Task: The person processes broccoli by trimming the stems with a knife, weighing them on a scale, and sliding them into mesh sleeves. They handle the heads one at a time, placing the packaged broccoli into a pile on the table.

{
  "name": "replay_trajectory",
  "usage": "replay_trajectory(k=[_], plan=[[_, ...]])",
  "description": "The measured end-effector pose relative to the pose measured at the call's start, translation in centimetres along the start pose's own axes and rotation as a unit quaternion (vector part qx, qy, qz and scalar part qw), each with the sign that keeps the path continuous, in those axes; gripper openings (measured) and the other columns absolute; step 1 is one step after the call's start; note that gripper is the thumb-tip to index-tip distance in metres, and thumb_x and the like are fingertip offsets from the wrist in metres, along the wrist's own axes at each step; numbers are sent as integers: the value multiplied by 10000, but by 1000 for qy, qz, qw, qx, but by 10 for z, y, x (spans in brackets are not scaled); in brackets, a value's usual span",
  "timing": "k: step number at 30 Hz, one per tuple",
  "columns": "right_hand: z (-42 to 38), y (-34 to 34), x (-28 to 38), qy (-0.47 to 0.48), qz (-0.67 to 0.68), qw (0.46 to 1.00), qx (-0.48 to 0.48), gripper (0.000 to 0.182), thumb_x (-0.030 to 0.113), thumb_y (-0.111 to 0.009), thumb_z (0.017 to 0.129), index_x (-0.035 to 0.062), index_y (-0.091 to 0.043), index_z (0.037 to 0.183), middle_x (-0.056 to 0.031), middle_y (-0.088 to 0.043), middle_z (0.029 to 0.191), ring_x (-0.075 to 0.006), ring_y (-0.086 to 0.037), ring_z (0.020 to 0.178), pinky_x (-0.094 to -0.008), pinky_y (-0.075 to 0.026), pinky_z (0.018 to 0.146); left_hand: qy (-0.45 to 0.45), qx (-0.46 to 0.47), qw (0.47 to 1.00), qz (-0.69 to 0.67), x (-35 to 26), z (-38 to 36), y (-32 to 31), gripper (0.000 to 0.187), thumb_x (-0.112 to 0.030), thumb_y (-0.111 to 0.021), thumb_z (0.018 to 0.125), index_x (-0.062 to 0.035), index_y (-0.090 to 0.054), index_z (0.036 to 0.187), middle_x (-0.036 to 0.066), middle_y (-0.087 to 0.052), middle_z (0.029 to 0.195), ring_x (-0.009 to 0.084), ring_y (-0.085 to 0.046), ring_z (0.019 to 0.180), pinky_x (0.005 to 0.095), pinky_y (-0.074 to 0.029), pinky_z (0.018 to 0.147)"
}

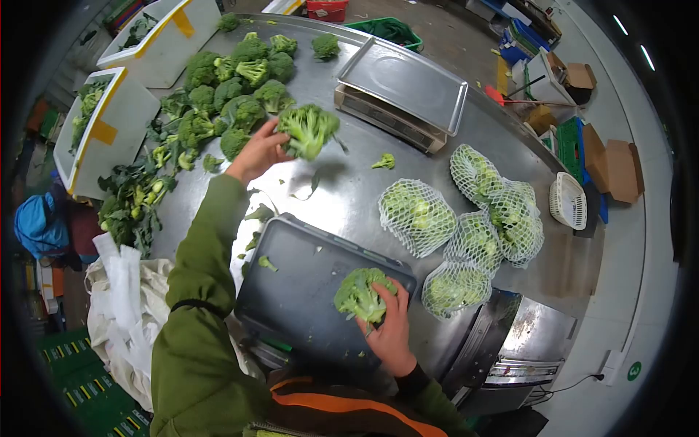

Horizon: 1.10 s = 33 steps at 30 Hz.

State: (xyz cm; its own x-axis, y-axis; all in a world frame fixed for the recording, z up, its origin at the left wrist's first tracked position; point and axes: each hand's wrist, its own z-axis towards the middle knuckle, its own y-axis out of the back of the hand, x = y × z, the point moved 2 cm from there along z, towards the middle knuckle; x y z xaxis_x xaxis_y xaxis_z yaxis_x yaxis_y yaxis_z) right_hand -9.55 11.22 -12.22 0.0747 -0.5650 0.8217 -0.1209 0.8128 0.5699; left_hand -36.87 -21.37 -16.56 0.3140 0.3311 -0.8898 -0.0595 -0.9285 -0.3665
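Holding a broccoli head (309, 131) at eleven o'clock in the left hand (262, 150) and a second head (362, 293) at six o'clock in the right hand (392, 331), over a dark tray (285, 291). Perhaps risking a drop onto the steel table (351, 173) — likely from gripping the broccoli head by one edge only. Gripping the first at three o'clock from the left fingers, narrowed on its edge — and the second at nine o'clock from the right fingers, curled against its side.

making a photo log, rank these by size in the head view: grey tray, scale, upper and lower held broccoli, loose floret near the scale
1. Grey tray
2. Scale
3. Upper broccoli and lower broccoli: look alike, nearness unsure, so unranked
4. Loose floret
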Motion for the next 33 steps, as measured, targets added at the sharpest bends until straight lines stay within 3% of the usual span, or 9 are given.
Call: replay_trajectory(k=[5, 7, 9, 10, 13, 15, 19, 22, 33], plan=[[3, 1, -9, 20, 37, 999, -15, 686, 72, -750, 711, 57, -463, 1334, -209, -441, 1281, -402, -477, 1189, -434, -427, 1005, 50, 139, 988, -49, 3, -125, -15, 458, -126, -489, 947, -26, -451, 1392, 97, -594, 1268, 177, -623, 1077, 349, -519, 920], [-1, -1, -17, -48, 170, 984, -6, 686, 55, -737, 737, 32, -438, 1354, -152, -494, 1265, -305, -534, 1152, -379, -448, 989, 89, 114, 986, -85, 17, -174, -22, 430, -199, -498, 978, -18, -478, 1368, 121, -596, 1276, 212, -616, 1125, 372, -503, 978], [-6, 2, -2, -94, 345, 934, 10, 641, 88, -719, 815, 57, -417, 1379, -106, -538, 1247, -241, -580, 1079, -352, -482, 926, 139, 168, 924, -313, 50, -210, -28, 445, -268, -497, 995, -22, -473, 1365, 126, -592, 1286, 242, -602, 1168, 417, -532, 954], [-9, 4, 2, -98, 345, 934, 14, 641, 88, -719, 815, 57, -417, 1379, -106, -538, 1247, -241, -580, 1079, -352, -482, 926, 162, 0, 943, -290, 53, -230, -52, 503, -369, -461, 1005, -28, -452, 1376, 156, -600, 1235, 247, -640, 1011, 367, -580, 746], [-25, 2, 3, -272, 470, 838, 51, 525, 172, -651, 920, 77, -411, 1377, -85, -574, 1227, -209, -605, 1028, -340, -508, 835, 191, 186, 837, -478, 66, -266, -74, 565, -458, -421, 1002, -24, -466, 1361, 192, -605, 1154, 214, -587, 793, 275, -500, 564], [-33, -1, 4, -305, 589, 740, 110, 428, 269, -574, 985, 76, -447, 1345, -87, -600, 1193, -196, -605, 1027, -330, -512, 765, 208, 114, 831, -503, 71, -285, -78, 593, -501, -384, 997, -19, -492, 1327, 216, -601, 1094, 182, -479, 676, 245, -406, 503], [-50, -4, 8, -307, 632, 692, 164, 406, 348, -487, 1020, 56, -492, 1303, -104, -626, 1174, -231, -640, 960, -332, -519, 727, 176, 46, 886, -426, 77, -305, -76, 535, -476, -385, 1010, -27, -522, 1268, 194, -620, 1086, 180, -527, 682, 238, -423, 493], [-60, -4, 2, -311, 630, 690, 175, 429, 373, -471, 1021, 56, -486, 1309, -120, -629, 1177, -244, -651, 944, -333, -528, 721, 151, -214, 941, -216, 59, -318, -87, 438, -421, -383, 1024, -67, -563, 1208, 89, -634, 920, 165, -539, 606, 243, -382, 446], [-70, 0, 8, -287, 658, 645, 262, 567, 439, -295, 1028, 7, -464, 1353, -201, -616, 1196, -252, -657, 935, -315, -543, 714, 170, -138, 971, -93, 89, -335, -70, 344, -347, -431, 973, -24, -535, 1033, 80, -550, 725, 127, -453, 491, 250, -362, 420]])
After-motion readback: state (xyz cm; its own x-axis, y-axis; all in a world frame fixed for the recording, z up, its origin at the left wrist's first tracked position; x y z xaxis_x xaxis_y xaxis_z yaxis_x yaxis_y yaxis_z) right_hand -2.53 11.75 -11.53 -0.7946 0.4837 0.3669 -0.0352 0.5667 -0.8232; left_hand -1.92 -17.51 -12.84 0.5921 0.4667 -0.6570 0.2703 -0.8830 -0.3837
